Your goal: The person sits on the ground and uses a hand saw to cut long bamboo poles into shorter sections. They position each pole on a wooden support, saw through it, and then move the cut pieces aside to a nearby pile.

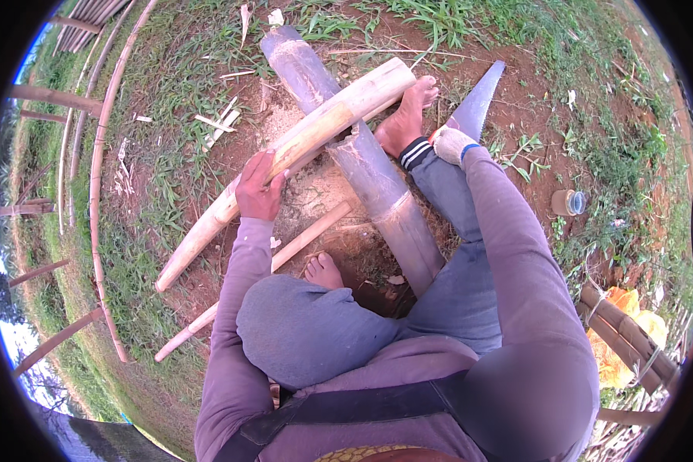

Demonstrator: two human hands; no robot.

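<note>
A thick, pale peeled wooden pole [339,112] lies slantwise across a dark grey log [373,177] ringed like bamboo. The log has a broken notch just below the crossing. My bare left hand [259,186] is closed over the pole left of the log. In my right hand [453,145], which wears a pale glove with a blue cuff, is a handsaw [477,106]. Its blade points away to the far right, apart from the pole. My bare right foot [410,115] rests against the pole near its far end. The saw's handle is mostly hidden by the glove.
A thinner peeled pole [312,235] lies on the ground by my left foot [323,271]. Sawdust and wood chips [222,127] are scattered about. A small jar [568,202] stands at right. A pole fence [98,177] runs along the left; tied poles [627,339] and an orange sack [620,362] sit near right.
</note>
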